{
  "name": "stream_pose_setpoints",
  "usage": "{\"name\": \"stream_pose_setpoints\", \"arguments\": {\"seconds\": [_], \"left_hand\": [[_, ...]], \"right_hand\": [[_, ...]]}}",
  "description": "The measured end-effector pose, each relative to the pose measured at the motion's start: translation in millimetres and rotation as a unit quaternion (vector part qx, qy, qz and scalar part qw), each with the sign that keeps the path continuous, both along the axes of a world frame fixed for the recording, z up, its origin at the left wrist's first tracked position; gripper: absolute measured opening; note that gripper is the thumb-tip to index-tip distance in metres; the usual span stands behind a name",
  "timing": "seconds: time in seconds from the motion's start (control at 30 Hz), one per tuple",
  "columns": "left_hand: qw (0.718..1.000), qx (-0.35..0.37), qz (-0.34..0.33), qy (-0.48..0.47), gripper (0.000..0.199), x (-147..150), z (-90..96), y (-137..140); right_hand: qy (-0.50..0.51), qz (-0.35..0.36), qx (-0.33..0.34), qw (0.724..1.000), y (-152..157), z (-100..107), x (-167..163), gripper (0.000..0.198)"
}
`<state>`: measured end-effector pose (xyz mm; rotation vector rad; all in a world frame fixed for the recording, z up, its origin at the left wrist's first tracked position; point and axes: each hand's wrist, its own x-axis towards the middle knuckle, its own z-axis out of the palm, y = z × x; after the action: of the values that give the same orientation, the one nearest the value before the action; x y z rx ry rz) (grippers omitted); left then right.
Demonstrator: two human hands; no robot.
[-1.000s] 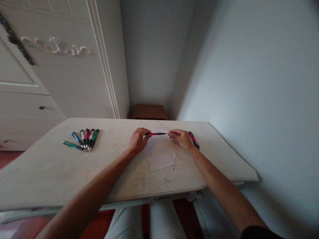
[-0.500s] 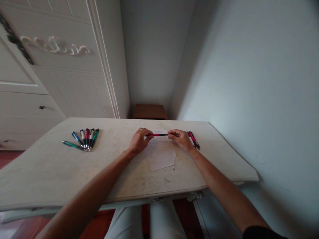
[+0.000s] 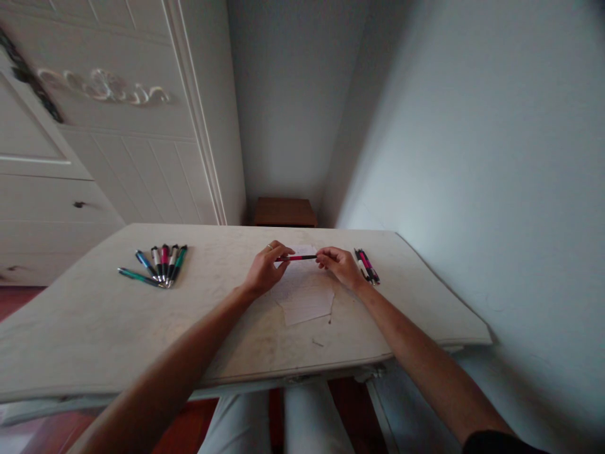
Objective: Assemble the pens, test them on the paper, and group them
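Between my two hands a pink and black pen (image 3: pixel 302 257) is held nearly level above a lined sheet of paper (image 3: pixel 307 299). My left hand (image 3: pixel 265 267) pinches its left end, and a ring shows on one finger. At the other end, the fingertips of my right hand (image 3: pixel 341 263) are closed on the pen's dark tip. The paper lies under the pen and carries faint writing, too small to read. Both ends of the pen are partly covered by my fingers.
Several pens (image 3: pixel 165 263) in blue, white, pink and green lie fanned out on the left of the white table (image 3: pixel 212 353). A few pink, black and white pens (image 3: pixel 368 266) lie beside my right hand. A wall (image 3: pixel 496 189) borders the right side; a brown wooden piece (image 3: pixel 285 211) stands behind.
The pen tilts slightly, its left end a little lower than before. My right fingers have shifted slightly left along it. The pens on the table have stayed put.
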<state>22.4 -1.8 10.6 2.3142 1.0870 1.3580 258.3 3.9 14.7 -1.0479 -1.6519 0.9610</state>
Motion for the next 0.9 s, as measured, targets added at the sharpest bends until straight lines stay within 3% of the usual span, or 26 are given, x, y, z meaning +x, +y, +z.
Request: {"name": "stream_pose_setpoints", "arguments": {"seconds": [0.2, 0.33, 0.47, 0.67, 0.8, 0.9], "left_hand": [[1.000, 0.002, 0.027, 0.012, 0.044, 1.2, 2.3, -2.9], [0.994, -0.077, 0.071, 0.023, 0.037, -1.0, 5.6, -4.5], [0.986, -0.157, 0.057, 0.017, 0.052, -2.0, 5.9, -3.3], [0.992, -0.118, 0.006, -0.037, 0.022, 0.6, 2.2, 2.6], [0.994, -0.081, 0.024, -0.068, 0.047, 1.9, 1.5, 2.0], [0.991, -0.110, 0.047, -0.052, 0.041, 1.0, 4.8, -1.1]], "right_hand": [[0.028, -0.024, 0.007, 0.999, 0.2, 0.5, 0.1, 0.032], [0.030, -0.037, 0.019, 0.999, 0.8, 0.8, 2.3, 0.034], [0.029, -0.035, 0.020, 0.999, 1.7, -0.1, 2.7, 0.036], [0.025, -0.051, 0.030, 0.998, 3.5, -0.6, 5.2, 0.036], [0.027, -0.052, 0.032, 0.998, 3.2, -0.4, 4.7, 0.036], [0.030, -0.053, 0.034, 0.998, 2.8, -0.5, 4.3, 0.035]]}}
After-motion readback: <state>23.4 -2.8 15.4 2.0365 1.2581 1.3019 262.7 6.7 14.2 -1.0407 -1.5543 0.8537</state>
